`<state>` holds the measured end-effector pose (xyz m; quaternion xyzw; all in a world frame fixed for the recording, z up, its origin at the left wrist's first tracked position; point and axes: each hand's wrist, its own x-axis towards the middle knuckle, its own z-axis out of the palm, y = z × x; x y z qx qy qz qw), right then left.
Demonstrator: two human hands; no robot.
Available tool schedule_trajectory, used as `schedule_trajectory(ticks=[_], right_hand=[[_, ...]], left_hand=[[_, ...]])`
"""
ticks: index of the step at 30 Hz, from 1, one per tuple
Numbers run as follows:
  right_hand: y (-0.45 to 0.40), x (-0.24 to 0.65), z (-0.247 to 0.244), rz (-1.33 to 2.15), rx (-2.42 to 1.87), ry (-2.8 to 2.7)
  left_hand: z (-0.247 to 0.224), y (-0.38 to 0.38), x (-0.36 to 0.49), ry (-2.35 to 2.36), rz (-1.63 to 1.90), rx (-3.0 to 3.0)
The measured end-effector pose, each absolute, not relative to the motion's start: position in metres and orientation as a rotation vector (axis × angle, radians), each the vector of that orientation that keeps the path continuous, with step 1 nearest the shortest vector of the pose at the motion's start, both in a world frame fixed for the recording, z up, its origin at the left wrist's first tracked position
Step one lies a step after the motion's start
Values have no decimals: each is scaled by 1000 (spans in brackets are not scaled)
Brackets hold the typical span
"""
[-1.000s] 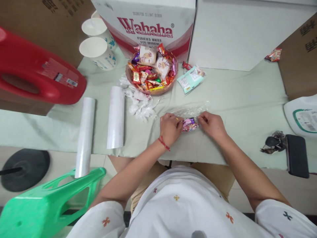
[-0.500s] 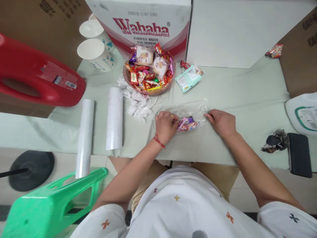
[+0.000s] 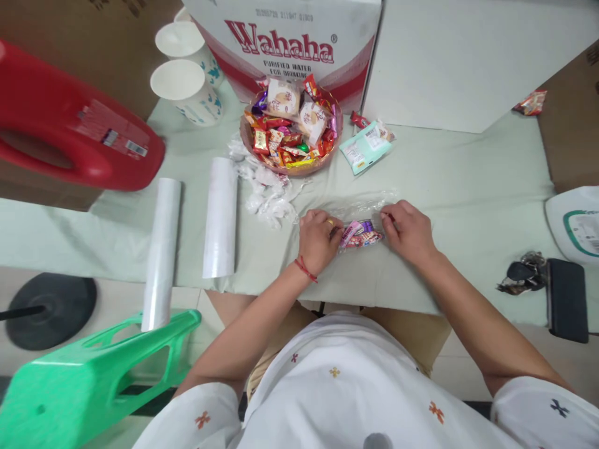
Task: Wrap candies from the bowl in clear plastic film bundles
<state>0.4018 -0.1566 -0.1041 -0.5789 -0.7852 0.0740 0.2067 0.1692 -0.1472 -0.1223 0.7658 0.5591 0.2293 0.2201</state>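
On the cloth in front of me lies a clear plastic bag (image 3: 369, 206), with several wrapped candies (image 3: 361, 234) in pink, purple and red bunched at its middle. My left hand (image 3: 320, 236) is closed on the bag's left side, fingertips right beside the candies. At the bag's right side my right hand (image 3: 408, 232) pinches the plastic between thumb and forefinger. Beyond the hands, a pink see-through bowl (image 3: 290, 169) is heaped with wrapped sweets. A mint-green packet (image 3: 365, 148) lies to the right of the bowl.
Crumpled white plastic (image 3: 266, 193) and a white roll (image 3: 221, 218) lie left of my hands; another roll (image 3: 161, 255) overhangs the table edge above a green stool (image 3: 60, 380). Paper cups (image 3: 185, 90), a red jug (image 3: 84, 131) and cartons (image 3: 421, 62) stand behind. Keys (image 3: 521, 274) and a phone (image 3: 567, 299) are right.
My right hand has moved left along the bag, nearer the candies and my left hand. The left hand keeps its hold. The whole view has shifted slightly.
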Motion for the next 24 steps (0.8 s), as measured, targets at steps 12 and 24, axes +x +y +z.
schedule_trajectory(ticks=[12,24], right_hand=[[-144,395,-104,413,-1241,-2361],[-87,381,-92,514,-1476,-2508]], left_hand=[[-127,-150,171,1678,670,2091],[-124,-147,170,1700,711,2061]])
